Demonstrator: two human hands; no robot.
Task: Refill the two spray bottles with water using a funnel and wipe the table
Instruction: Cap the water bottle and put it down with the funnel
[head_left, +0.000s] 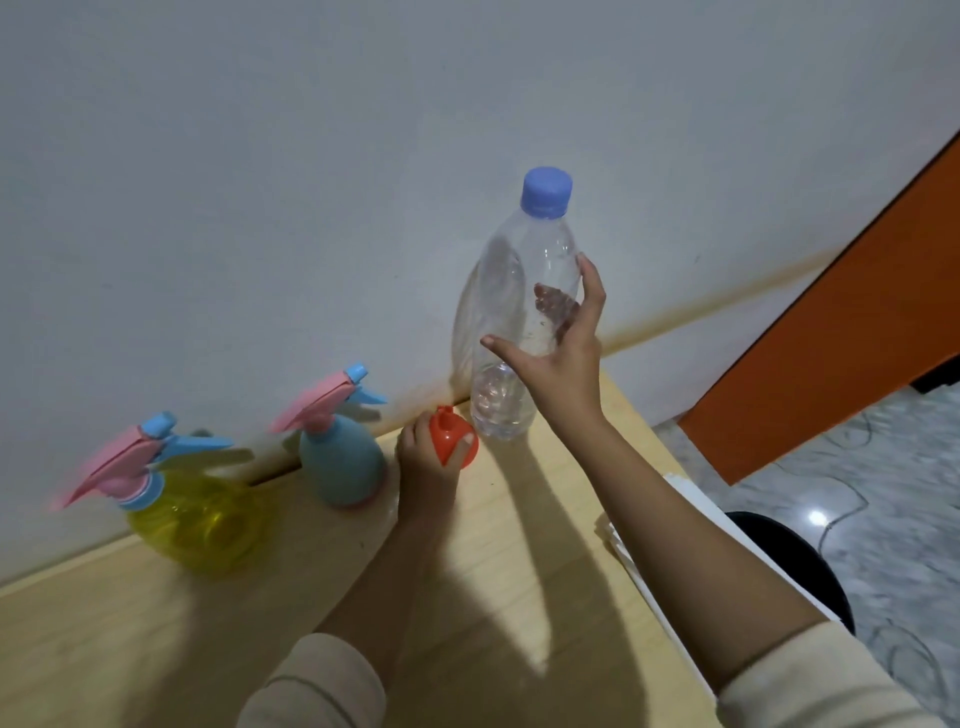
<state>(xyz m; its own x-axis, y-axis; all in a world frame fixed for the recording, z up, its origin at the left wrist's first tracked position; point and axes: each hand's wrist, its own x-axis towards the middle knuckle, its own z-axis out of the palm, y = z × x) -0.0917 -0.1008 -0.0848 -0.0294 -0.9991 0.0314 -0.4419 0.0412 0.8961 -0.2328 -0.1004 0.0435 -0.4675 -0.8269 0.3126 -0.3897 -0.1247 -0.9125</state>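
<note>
Surface (519, 545): a pale wood-grain top, set against a white wall (311, 182); 2 long arm shadows are cast across it.
Water bottle (511, 322): a clear plastic bottle, stood upright near the wall at the far right part of the surface; it is closed by a blue cap (546, 190); a little water is seen in its base.
Right hand (558, 353): placed against the right side of the water bottle at mid-height; the fingers (592, 280) are spread and curved round the body, the thumb extended in front; whether the grip is firm cannot be told.
Funnel (451, 432): orange, held just left of the bottle's base, close above or on the surface; its narrow spout is pointed up and away.
Left hand (426, 467): closed round the funnel, with the thumb pressed on its front and the other fingers wrapped behind.
Blue spray bottle (340, 462): stood upright by the wall, just left of the left hand; a pink and blue trigger head (327, 397) is fitted.
Yellow spray bottle (202, 525): translucent, stood further left, well apart from the funnel; a pink and blue trigger head of the same kind is fitted; its outline is blurred.
Sleeves (317, 686): cream cuffs, seen on both forearms at the lower edge.
White sheets (623, 545): lain at the right edge of the surface, partly hidden by the right forearm.
Floor (883, 493): grey, marbled, seen at right beyond the surface.
</note>
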